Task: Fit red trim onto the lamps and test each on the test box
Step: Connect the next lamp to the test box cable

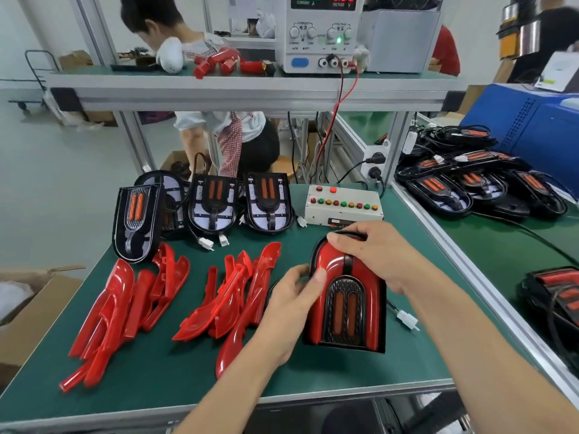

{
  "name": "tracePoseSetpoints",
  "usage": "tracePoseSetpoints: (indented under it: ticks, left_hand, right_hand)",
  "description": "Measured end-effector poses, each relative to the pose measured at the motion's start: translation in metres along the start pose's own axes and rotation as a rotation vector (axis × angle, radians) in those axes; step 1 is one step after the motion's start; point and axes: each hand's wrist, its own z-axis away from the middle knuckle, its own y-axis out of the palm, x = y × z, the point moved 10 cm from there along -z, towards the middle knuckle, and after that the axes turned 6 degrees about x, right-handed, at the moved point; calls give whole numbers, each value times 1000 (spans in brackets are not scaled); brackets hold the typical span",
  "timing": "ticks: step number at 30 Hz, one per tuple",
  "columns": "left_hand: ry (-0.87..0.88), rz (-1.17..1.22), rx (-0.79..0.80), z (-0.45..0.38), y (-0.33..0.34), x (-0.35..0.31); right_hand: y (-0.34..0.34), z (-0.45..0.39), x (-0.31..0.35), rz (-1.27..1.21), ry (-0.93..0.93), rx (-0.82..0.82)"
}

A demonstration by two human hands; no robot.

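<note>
Both hands clamp a glossy, arch-shaped lamp with red trim: left hand at nine o'clock, right hand at twelve.

a green-topped bench carries the white test box at its far edge; left of the box stand four untrimmed lamps, in front of those lie loose red trim pieces, and nearer than the box rests a trimmed lamp
</note>
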Motion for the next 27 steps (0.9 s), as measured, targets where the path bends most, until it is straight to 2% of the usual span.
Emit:
tracePoseSetpoints:
  ticks: [4,10,16,19,22,24,25,27]
  left_hand:
    - [-9,-156,84,4,3,5]
    - [45,-104,67,5,8,-3]
    - [-78,-93,223,8,16,4]
    - [-43,-129,203,8,13,0]
    - [-42,-80,140,11,11,1]
    - [-110,-22,99,16,10,13]
    - [-152,11,82,19,9,19]
    - [-215,78,50,25,5,29]
  right_hand:
    - [-7,0,-19,-109,74,-50]
    - [-15,1,-15,-158,49,-101]
    - [-25,2,-23,-232,115,-99]
    - [-25,1,-27,-235,100,-91]
    - [-25,1,-30,-174,99,-85]
    - [-32,6,-37,-148,136,-74]
    - [-40,10,-41,-89,129,-80]
    - [-65,22,-49,230,88,-130]
